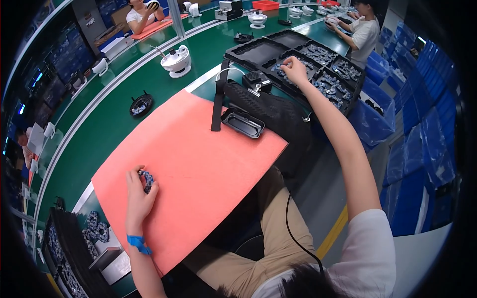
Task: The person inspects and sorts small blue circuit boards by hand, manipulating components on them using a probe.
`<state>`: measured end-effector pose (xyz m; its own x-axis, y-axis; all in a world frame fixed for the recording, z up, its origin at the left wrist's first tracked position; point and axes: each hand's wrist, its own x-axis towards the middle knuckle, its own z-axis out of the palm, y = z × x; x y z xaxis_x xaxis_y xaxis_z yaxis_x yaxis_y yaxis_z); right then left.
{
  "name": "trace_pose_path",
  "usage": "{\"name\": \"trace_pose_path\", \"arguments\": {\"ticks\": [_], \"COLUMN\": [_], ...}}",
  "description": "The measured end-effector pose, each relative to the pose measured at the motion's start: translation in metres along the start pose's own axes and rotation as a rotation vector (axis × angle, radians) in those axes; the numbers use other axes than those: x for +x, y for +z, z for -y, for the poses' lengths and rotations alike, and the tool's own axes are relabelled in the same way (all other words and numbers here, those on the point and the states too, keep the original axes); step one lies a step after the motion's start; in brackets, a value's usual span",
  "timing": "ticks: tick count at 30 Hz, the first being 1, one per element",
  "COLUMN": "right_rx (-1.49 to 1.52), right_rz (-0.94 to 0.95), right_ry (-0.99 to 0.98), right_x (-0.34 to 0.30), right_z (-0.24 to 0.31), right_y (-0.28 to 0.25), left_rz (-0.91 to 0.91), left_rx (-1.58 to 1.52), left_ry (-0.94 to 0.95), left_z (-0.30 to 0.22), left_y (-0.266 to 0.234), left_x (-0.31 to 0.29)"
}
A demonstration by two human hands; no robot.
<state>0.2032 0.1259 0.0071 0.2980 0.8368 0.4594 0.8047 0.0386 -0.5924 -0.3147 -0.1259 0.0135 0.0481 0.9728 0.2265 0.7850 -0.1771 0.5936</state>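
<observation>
My left hand rests on the pink mat, its fingers curled round a small dark blue-grey curved part. My right hand reaches out at the far right, over a black compartment tray filled with similar small parts. Its thumb and fingertips are pinched together at a near compartment. Whatever lies between those fingertips is too small to make out. A black bag with a small black camera-like device clipped on top sits between the tray and the mat.
A shallow black dish lies on the mat's far right corner. On the green conveyor stand a round black part holder and a white bowl-shaped appliance part. Stacked black trays are at left. Co-workers sit beyond.
</observation>
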Motion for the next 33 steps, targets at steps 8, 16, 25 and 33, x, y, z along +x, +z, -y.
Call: {"name": "trace_pose_path", "arguments": {"ticks": [8,16,25,33], "right_rx": [-0.100,0.427,0.688,1.106], "right_rz": [0.045,0.224,0.884,1.050], "right_ry": [-0.025,-0.512,-0.569,-0.208], "right_x": [-0.005,-0.109,-0.271,-0.274], "right_z": [0.009,0.151,0.257,0.242], "right_y": [0.017,0.002,0.023,0.026], "left_rz": [-0.020,-0.093,-0.021,-0.029], "left_rx": [-0.006,-0.176,-0.409,-0.401], "left_ry": [0.007,-0.034,0.063,0.108], "left_z": [-0.002,-0.043,-0.060,-0.064], "left_y": [-0.001,0.009,0.035,0.037], "left_x": [-0.002,-0.006,-0.015,-0.016]}}
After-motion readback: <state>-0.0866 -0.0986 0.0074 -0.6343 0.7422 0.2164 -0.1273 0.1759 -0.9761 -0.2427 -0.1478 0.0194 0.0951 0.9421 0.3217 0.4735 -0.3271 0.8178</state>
